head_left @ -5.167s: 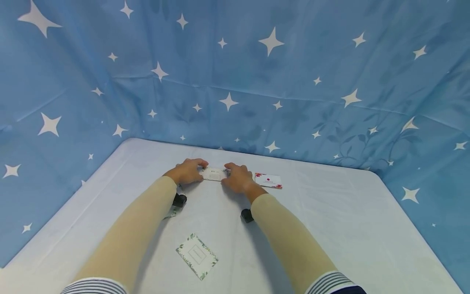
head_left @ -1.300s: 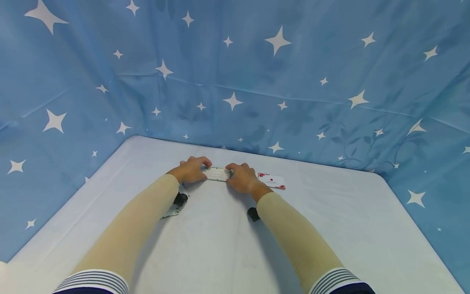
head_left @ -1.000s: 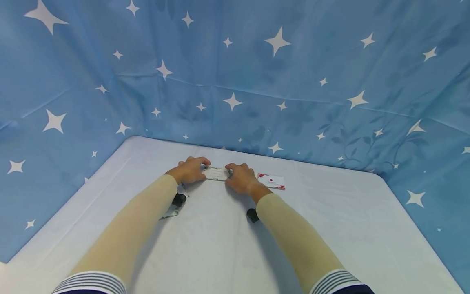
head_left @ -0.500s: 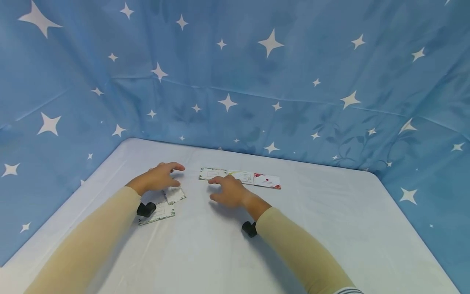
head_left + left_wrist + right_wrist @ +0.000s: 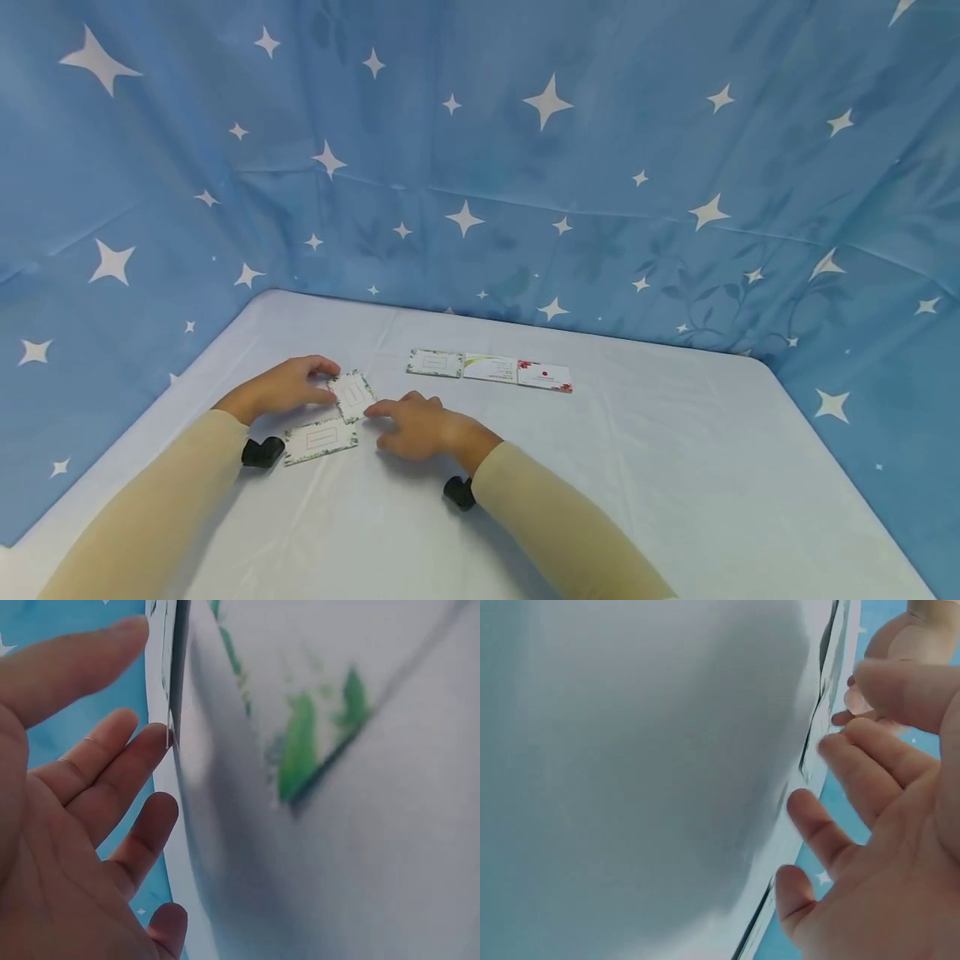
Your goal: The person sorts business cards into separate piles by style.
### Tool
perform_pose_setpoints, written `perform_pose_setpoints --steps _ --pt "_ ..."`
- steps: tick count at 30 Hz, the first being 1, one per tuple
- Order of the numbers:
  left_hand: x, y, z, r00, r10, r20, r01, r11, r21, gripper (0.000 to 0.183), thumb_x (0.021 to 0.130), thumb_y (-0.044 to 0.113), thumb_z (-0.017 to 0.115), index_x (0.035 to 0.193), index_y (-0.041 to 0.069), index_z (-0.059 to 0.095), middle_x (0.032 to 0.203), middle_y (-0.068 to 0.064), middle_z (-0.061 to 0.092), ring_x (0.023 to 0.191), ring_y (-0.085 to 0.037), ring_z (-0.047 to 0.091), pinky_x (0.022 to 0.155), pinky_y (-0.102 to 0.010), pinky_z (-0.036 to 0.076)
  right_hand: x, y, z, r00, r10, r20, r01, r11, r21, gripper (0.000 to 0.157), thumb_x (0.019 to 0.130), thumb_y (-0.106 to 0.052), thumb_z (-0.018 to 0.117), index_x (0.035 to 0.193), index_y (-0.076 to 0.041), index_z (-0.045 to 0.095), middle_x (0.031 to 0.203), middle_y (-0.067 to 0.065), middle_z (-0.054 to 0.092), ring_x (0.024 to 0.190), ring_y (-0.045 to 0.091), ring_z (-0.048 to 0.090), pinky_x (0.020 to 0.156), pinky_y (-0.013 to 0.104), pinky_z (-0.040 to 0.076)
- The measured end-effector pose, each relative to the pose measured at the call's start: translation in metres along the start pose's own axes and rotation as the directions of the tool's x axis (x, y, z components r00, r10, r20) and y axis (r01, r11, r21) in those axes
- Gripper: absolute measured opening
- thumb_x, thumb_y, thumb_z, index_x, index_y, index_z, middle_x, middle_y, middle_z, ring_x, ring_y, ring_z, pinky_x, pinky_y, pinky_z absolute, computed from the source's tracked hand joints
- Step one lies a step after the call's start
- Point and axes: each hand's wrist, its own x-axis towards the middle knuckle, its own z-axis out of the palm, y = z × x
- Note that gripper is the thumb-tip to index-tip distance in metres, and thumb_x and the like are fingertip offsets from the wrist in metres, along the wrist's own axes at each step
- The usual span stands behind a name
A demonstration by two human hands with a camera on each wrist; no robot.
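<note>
A white card with a green leaf border point(image 5: 352, 396) lies slanted on the table, its lower edge at a second leaf-bordered card point(image 5: 321, 439). My left hand point(image 5: 288, 385) is at the slanted card's left edge, thumb and forefinger apart; in the left wrist view its fingers point(image 5: 142, 761) are extended, with one tip at a card's edge. From the other side comes my right hand point(image 5: 427, 427), its forefinger reaching the slanted card's right corner. Loosely bent and spread, the right fingers point(image 5: 859, 776) hold nothing in the right wrist view.
Farther back, three cards lie side by side in a row: a leaf-bordered card point(image 5: 436, 362), a card with a yellow-green curve point(image 5: 490, 367) and a card with red flowers point(image 5: 545, 376). A blue star-patterned curtain point(image 5: 480, 167) hangs behind the white table point(image 5: 675, 467).
Both hands have let go of the leaf-bordered card at the row's left end and moved left and nearer to the slanted card. The card formerly at front centre has left that spot.
</note>
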Motion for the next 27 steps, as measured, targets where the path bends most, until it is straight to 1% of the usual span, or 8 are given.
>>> perform_pose_setpoints --steps 3,6,14,17,20,22,24,27 --pt "-0.002 0.001 0.004 1.000 0.004 0.018 -0.004 1.000 -0.010 0.055 0.089 0.026 0.075 0.132 -0.002 0.057 0.138 -0.022 0.053 0.133 -0.043 0.041 0.106 -0.059 0.031 0.001 -0.003 0.000 1.000 0.023 0.014 -0.023 0.998 -0.051 0.051 0.098 -0.042 0.061 0.147 -0.033 0.052 0.136 -0.016 0.056 0.130 0.016 0.041 0.103 0.045 0.032" --pt "-0.005 0.004 0.007 0.999 0.015 0.034 -0.015 1.000 -0.004 0.052 0.088 0.024 0.075 0.130 -0.002 0.059 0.134 -0.021 0.056 0.128 -0.041 0.046 0.104 -0.057 0.035 -0.001 0.001 0.001 0.999 0.047 0.001 -0.047 0.995 -0.089 0.051 0.097 -0.046 0.060 0.145 -0.032 0.053 0.136 -0.016 0.057 0.128 0.016 0.042 0.101 0.043 0.033" --pt "-0.005 0.018 0.015 0.996 0.065 0.068 -0.068 0.997 0.038 0.041 0.086 0.025 0.077 0.121 0.005 0.065 0.120 -0.007 0.065 0.117 -0.031 0.055 0.098 -0.052 0.040 -0.010 0.024 -0.008 0.990 0.111 -0.082 -0.116 0.992 -0.056 0.049 0.095 -0.047 0.064 0.140 -0.027 0.059 0.133 -0.013 0.059 0.125 0.021 0.043 0.100 0.045 0.032" --pt "-0.004 0.023 0.019 0.994 0.083 0.072 -0.088 0.994 0.071 0.038 0.086 0.026 0.079 0.117 0.009 0.067 0.116 -0.002 0.066 0.114 -0.029 0.057 0.099 -0.057 0.036 -0.013 0.032 -0.010 0.987 0.119 -0.104 -0.124 0.991 -0.052 0.049 0.094 -0.046 0.066 0.138 -0.026 0.060 0.132 -0.013 0.060 0.127 0.022 0.042 0.102 0.046 0.031" --pt "-0.004 0.027 0.024 0.993 0.105 0.057 -0.112 0.985 0.133 0.045 0.084 0.027 0.080 0.122 0.008 0.065 0.123 -0.007 0.064 0.120 -0.034 0.054 0.097 -0.065 0.029 -0.016 0.038 -0.009 0.983 0.128 -0.130 -0.134 0.990 -0.034 0.051 0.092 -0.044 0.070 0.138 -0.025 0.060 0.131 -0.011 0.061 0.129 0.023 0.042 0.104 0.047 0.030" --pt "-0.003 0.029 0.027 0.994 0.104 0.040 -0.110 0.976 0.185 0.053 0.083 0.029 0.082 0.128 0.009 0.063 0.131 -0.011 0.061 0.126 -0.038 0.048 0.094 -0.067 0.026 -0.017 0.041 -0.008 0.978 0.133 -0.163 -0.138 0.990 -0.018 0.052 0.090 -0.042 0.072 0.138 -0.024 0.061 0.129 -0.008 0.062 0.127 0.025 0.043 0.103 0.047 0.031" --pt "-0.001 0.031 0.031 0.994 0.099 0.039 -0.105 0.973 0.205 0.060 0.083 0.030 0.082 0.134 0.009 0.059 0.137 -0.014 0.056 0.130 -0.040 0.043 0.095 -0.065 0.026 -0.017 0.043 -0.007 0.971 0.139 -0.196 -0.143 0.990 -0.006 0.055 0.089 -0.042 0.074 0.138 -0.022 0.060 0.129 -0.006 0.062 0.126 0.026 0.044 0.102 0.048 0.032" --pt "0.003 0.035 0.035 0.996 0.076 0.053 -0.085 0.972 0.218 0.061 0.083 0.030 0.082 0.136 0.012 0.059 0.140 -0.015 0.052 0.129 -0.038 0.041 0.094 -0.060 0.029 -0.015 0.046 -0.005 0.963 0.143 -0.230 -0.148 0.989 -0.007 0.060 0.086 -0.043 0.077 0.140 -0.021 0.059 0.130 -0.005 0.062 0.124 0.027 0.046 0.101 0.048 0.033"
